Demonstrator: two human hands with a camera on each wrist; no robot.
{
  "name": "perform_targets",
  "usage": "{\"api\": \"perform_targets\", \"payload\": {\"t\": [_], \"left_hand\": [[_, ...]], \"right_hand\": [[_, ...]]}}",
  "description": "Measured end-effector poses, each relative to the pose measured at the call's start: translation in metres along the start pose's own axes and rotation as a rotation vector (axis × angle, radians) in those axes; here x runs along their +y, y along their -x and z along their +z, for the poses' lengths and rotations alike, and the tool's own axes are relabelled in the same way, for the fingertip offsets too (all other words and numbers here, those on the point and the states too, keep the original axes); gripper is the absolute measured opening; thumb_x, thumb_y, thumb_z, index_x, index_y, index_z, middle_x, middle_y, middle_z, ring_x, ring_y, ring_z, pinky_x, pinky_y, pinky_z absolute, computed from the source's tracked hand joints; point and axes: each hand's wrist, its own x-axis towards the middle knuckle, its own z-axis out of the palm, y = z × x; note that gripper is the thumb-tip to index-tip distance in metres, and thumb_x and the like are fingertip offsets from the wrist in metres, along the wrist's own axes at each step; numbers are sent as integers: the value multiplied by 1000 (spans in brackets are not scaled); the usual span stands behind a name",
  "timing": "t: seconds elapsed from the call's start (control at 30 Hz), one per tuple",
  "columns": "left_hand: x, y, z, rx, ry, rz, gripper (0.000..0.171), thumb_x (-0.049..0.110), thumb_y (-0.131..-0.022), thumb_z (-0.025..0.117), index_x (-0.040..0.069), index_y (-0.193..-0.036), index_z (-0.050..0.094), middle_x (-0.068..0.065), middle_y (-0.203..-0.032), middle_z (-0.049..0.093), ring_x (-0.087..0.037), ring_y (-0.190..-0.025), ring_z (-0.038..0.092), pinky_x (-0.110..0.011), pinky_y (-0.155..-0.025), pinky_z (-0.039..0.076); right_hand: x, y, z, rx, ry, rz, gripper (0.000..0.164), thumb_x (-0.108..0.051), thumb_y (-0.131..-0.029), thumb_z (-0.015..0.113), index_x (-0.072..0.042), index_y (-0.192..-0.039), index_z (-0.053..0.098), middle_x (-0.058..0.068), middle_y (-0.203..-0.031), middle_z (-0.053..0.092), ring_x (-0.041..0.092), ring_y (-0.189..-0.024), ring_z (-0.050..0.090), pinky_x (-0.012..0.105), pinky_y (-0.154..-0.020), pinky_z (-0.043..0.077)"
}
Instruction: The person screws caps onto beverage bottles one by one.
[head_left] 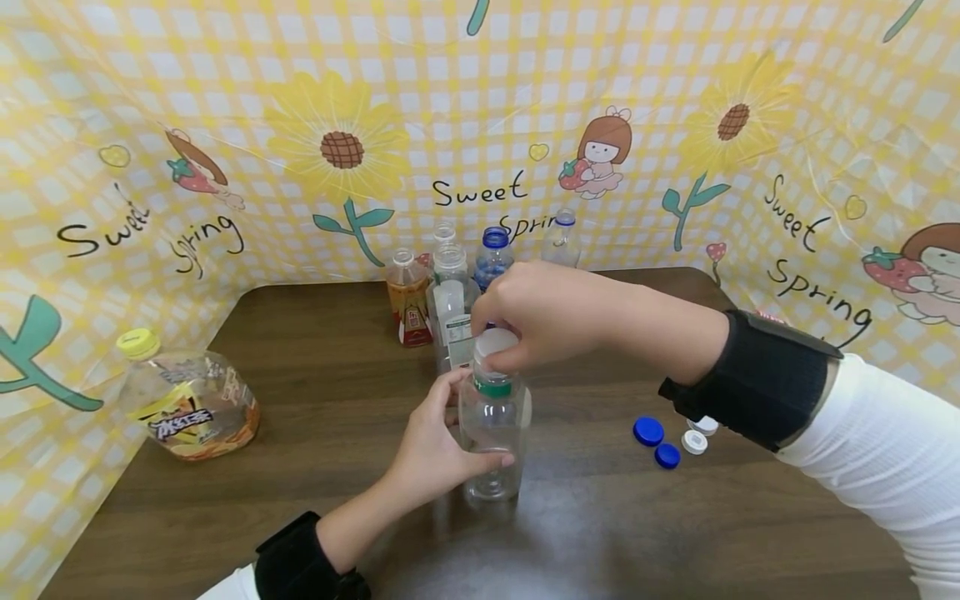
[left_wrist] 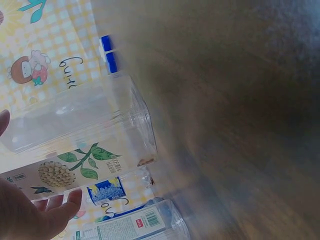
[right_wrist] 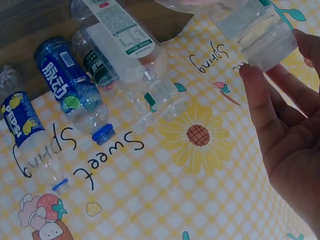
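A clear plastic bottle point(head_left: 495, 429) stands upright on the table, its base near the middle. Round its body my left hand point(head_left: 431, 446) grips, with the thumb across the front. My right hand point(head_left: 551, 308) pinches the white cap point(head_left: 495, 342) at the top of this bottle. In the right wrist view the fingertips touch the cap point(right_wrist: 272, 50) from two sides. The left wrist view shows the bottle's label point(left_wrist: 75, 167) with a plant picture. Whether the cap is tight on the neck cannot be told.
Behind stand several uncapped bottles, including an orange-labelled bottle point(head_left: 411, 304) and a blue-labelled bottle point(head_left: 492, 258). Left lies a large bottle with a yellow cap point(head_left: 138, 343). Loose blue caps point(head_left: 648, 431) and white caps point(head_left: 694, 442) rest at right. A checked cloth point(head_left: 480, 108) walls the table point(head_left: 337, 358).
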Motion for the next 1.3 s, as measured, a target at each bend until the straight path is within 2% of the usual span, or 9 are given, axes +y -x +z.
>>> {"api": "perform_targets", "payload": {"t": [0.23, 0.33, 0.43, 0.57, 0.67, 0.77, 1.03, 1.1, 1.3], "left_hand": [[-1, 1, 1, -13, 16, -28, 98, 21, -57, 96, 15, -138, 41, -3, -119, 60, -18, -96, 65, -36, -85, 53], [-2, 2, 2, -17, 21, -39, 98, 22, -57, 96, 15, -138, 40, -3, -119, 61, -18, -97, 65, -37, -85, 53], [-3, 3, 3, -16, 22, -44, 98, 23, -57, 96, 14, -138, 41, -3, -119, 60, -18, -97, 65, -39, -85, 53], [-4, 4, 4, -20, 27, -42, 99, 21, -57, 96, 13, -138, 41, -3, -119, 60, -18, -98, 64, -40, -85, 53], [-4, 3, 5, -17, 25, -37, 99, 20, -56, 97, 14, -138, 41, -2, -118, 60, -17, -96, 64, -39, -84, 53], [-4, 3, 5, -15, 24, -32, 98, 20, -56, 97, 15, -137, 42, -2, -117, 60, -16, -94, 65, -36, -83, 53], [2, 1, 3, -8, 25, -14, 96, 22, -56, 97, 14, -136, 42, -2, -119, 60, -17, -95, 65, -32, -82, 54], [3, 1, 2, -13, 31, -6, 96, 22, -57, 96, 14, -136, 42, -3, -120, 60, -18, -97, 65, -32, -83, 54], [3, 2, 1, -10, 15, 17, 96, 25, -58, 96, 11, -135, 42, -5, -119, 60, -20, -98, 65, -34, -83, 55]], "right_hand": [[-5, -1, 6, -3, 102, 69, 23, -29, -90, 68, -6, -94, 71, 0, -78, 69, 12, -64, 62, 26, -60, 52], [-4, 0, 6, -20, 108, 80, 27, -32, -90, 69, -7, -100, 71, 0, -84, 69, 12, -69, 61, 28, -64, 53], [-2, 4, 2, -40, 46, 38, 31, -29, -87, 75, -9, -110, 71, 1, -97, 68, 13, -80, 60, 29, -72, 52], [0, 7, -3, -104, -84, -34, 34, -11, -82, 79, -11, -115, 71, 1, -110, 66, 13, -89, 57, 27, -74, 51], [-1, 7, -4, -143, -121, -32, 32, -3, -80, 76, -11, -111, 73, -1, -109, 67, 13, -89, 56, 26, -72, 51], [-2, 7, -4, -143, -115, -8, 31, -1, -80, 73, -11, -110, 74, 0, -106, 69, 13, -87, 57, 25, -70, 51], [-5, 7, -2, -115, -12, -18, 34, 2, -84, 65, -6, -116, 69, 6, -108, 68, 17, -90, 59, 29, -76, 52], [-7, 7, -3, -118, 8, -21, 34, 2, -84, 65, -6, -117, 68, 6, -105, 68, 17, -87, 57, 29, -74, 51], [-12, 6, -3, -123, 39, -53, 30, 0, -87, 66, -3, -117, 68, 5, -100, 67, 18, -87, 57, 31, -77, 50]]}}
